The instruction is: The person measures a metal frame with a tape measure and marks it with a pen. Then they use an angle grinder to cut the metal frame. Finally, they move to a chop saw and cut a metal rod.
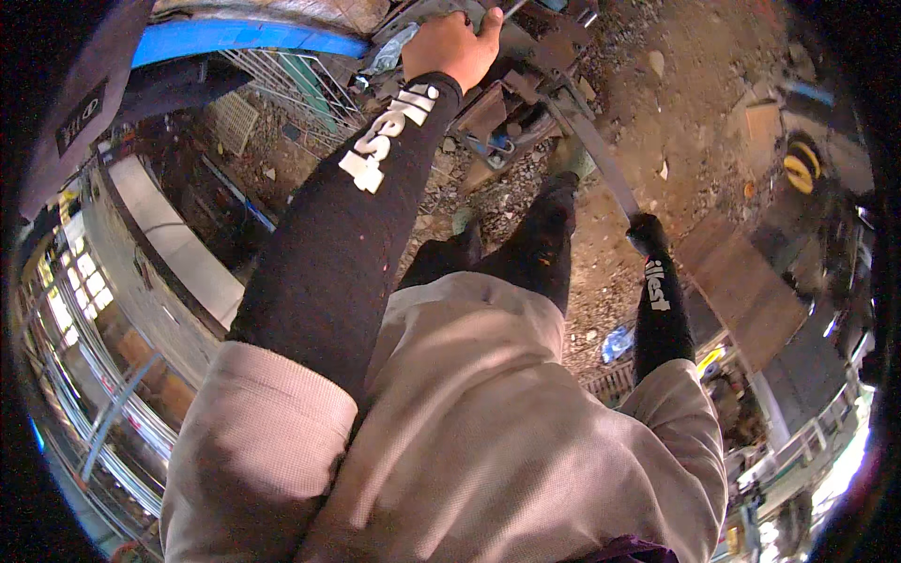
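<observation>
At the top centre, my left hand (pixel 449 49) is bare and closed, its thumb pointing to the right. Its curled fingers are over metal parts, and whatever they grip is hidden under the hand. A long flat metal bar (pixel 599 148) slants from a rusty metal fixture (pixel 497 114) toward my right side. My right hand (pixel 646 235), dark and partly in shadow, is closed around the near end of this bar. Black sleeves cover both forearms.
A blue beam (pixel 249 39) crosses the upper left above a metal rack (pixel 291 84). Long boards (pixel 174 235) lie at the left. On the dirt floor to the right are a yellow-and-black coil (pixel 801 169) and a brown sheet (pixel 741 289). Blue plastic (pixel 618 344) lies by my right forearm.
</observation>
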Action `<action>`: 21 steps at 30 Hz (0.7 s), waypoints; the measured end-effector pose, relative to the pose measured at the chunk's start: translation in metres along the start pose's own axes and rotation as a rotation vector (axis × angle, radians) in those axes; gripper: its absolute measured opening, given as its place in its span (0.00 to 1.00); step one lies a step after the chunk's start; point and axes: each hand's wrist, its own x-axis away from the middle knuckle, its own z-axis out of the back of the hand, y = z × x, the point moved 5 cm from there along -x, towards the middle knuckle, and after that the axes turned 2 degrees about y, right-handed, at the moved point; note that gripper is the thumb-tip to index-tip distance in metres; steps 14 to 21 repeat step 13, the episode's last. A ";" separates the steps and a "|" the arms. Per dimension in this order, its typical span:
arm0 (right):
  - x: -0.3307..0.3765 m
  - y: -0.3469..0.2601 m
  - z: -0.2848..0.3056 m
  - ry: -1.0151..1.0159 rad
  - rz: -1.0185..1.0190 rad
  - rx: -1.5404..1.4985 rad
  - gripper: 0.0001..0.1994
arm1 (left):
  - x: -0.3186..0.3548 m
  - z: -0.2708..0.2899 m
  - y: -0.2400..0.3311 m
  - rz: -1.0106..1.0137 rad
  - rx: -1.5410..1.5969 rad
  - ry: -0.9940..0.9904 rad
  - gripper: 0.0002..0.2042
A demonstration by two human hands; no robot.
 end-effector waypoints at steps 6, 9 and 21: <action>-0.129 0.061 0.077 -0.085 0.289 0.547 0.12 | 0.004 -0.002 -0.010 0.050 0.084 0.240 0.29; -0.207 0.072 0.130 -0.063 0.237 0.536 0.15 | 0.005 0.003 -0.009 0.133 0.055 0.161 0.29; -0.284 0.054 0.202 -0.153 0.222 0.655 0.14 | 0.003 0.008 -0.010 0.141 0.093 0.240 0.26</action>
